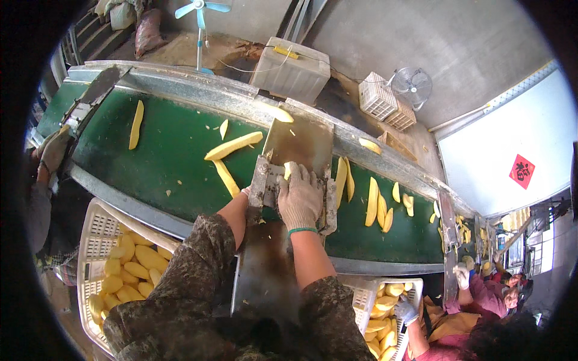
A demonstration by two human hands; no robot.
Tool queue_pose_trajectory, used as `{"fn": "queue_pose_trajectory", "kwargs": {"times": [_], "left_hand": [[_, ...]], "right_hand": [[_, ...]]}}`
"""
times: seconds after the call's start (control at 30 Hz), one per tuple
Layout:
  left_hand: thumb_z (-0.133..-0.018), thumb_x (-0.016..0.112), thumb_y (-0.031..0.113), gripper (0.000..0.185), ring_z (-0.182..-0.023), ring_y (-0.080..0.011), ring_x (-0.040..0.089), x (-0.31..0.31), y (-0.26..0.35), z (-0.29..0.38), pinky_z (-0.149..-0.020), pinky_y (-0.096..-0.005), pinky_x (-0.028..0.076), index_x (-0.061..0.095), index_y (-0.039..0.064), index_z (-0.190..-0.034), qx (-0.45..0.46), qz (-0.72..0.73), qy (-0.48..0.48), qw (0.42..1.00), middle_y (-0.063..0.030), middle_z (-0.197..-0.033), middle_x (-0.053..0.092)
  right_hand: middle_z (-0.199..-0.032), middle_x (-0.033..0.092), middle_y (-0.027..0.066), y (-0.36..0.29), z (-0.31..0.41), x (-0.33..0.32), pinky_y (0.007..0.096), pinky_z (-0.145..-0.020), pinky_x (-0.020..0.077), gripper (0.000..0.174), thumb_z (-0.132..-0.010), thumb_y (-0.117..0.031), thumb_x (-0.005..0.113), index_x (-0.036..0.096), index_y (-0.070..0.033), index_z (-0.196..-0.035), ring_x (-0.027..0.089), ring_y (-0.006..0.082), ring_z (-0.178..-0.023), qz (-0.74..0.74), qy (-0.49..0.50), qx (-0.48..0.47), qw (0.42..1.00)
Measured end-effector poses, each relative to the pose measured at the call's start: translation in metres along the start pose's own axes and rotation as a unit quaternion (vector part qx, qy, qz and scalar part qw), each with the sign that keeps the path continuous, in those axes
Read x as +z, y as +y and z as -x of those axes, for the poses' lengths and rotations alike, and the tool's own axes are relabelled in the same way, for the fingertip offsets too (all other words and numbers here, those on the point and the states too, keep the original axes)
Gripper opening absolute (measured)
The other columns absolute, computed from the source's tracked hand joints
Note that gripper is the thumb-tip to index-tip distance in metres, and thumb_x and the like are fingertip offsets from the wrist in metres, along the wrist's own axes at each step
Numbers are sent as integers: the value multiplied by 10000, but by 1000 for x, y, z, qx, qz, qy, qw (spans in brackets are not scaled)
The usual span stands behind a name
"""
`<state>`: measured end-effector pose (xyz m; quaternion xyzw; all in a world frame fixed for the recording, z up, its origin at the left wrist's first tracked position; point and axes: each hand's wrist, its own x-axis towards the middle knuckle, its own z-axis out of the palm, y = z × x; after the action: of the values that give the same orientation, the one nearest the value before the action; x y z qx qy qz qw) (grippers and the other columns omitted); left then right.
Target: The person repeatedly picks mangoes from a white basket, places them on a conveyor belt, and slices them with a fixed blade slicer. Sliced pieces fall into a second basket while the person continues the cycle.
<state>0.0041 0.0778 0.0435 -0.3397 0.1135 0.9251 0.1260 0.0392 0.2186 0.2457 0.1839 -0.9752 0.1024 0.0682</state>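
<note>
My right hand (300, 196), in a knitted glove, lies palm down over the metal slicing frame (269, 187) on the board across the belt. A bit of yellow tuber (287, 170) shows beside the thumb and forefinger; the palm hides the rest. My left hand (246, 191) reaches to the frame's left side. Only its wrist and glove edge show, so its fingers are hidden. Just left of it, a long yellow slice (226, 178) touches a thicker slice (234, 145) on the green conveyor belt (180, 158). Another slice (274, 111) lies by the board's far end.
Crates of peeled tubers stand at left (101, 216) and right (417, 289). More slices (372, 201) lie on the belt to the right. Co-workers' gloved hands work at a left board (54, 149), a right board (461, 275) and the right crate (406, 310).
</note>
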Motion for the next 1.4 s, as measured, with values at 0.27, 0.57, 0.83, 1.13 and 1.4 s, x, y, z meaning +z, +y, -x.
{"fn": "queue_pose_trajectory", "kwargs": {"times": [0.27,0.57,0.83,1.13,1.4], "left_hand": [[-1122,487,478,595,-1393,-258,565,15,49,60,-1171,-423,438,470,142,-1612,62,130,-2,990,-91,-1576,563],[-1107,630,368,698,-1351,-281,617,2,-85,296,-1140,-373,471,400,-25,-1637,390,-522,-23,758,-202,-1498,631],[-1087,610,372,622,-1288,-438,653,24,-121,313,-1068,-440,522,500,-11,-1564,328,-704,34,629,-321,-1360,672],[-1059,624,193,378,-1152,-313,718,24,-93,254,-1043,-369,543,675,21,-1392,321,-657,4,682,-204,-1268,734],[-969,722,84,463,-1244,-360,633,-61,-31,340,-1067,-432,526,661,79,-1427,577,-564,139,575,-182,-1346,643]], "right_hand": [[-1516,596,127,28,72,-65,535,-1098,487,630,-968,-359,705,548,-154,-1542,606,405,-1312,25,-97,-218,971],[-1523,599,162,23,175,-36,456,-1096,518,578,-981,-100,733,586,-104,-1540,612,370,-1350,-655,-11,110,748],[-1418,664,236,19,185,-31,477,-1077,502,419,-1100,-260,603,613,-52,-1463,632,453,-1282,-352,45,-3,935],[-1384,664,243,-10,156,-23,544,-1097,487,513,-1032,-294,636,602,-25,-1467,619,452,-1288,-214,164,-93,958],[-1464,642,156,-4,21,-11,530,-1161,440,428,-1093,-315,531,614,-93,-1448,561,427,-1375,66,102,-96,988]]}}
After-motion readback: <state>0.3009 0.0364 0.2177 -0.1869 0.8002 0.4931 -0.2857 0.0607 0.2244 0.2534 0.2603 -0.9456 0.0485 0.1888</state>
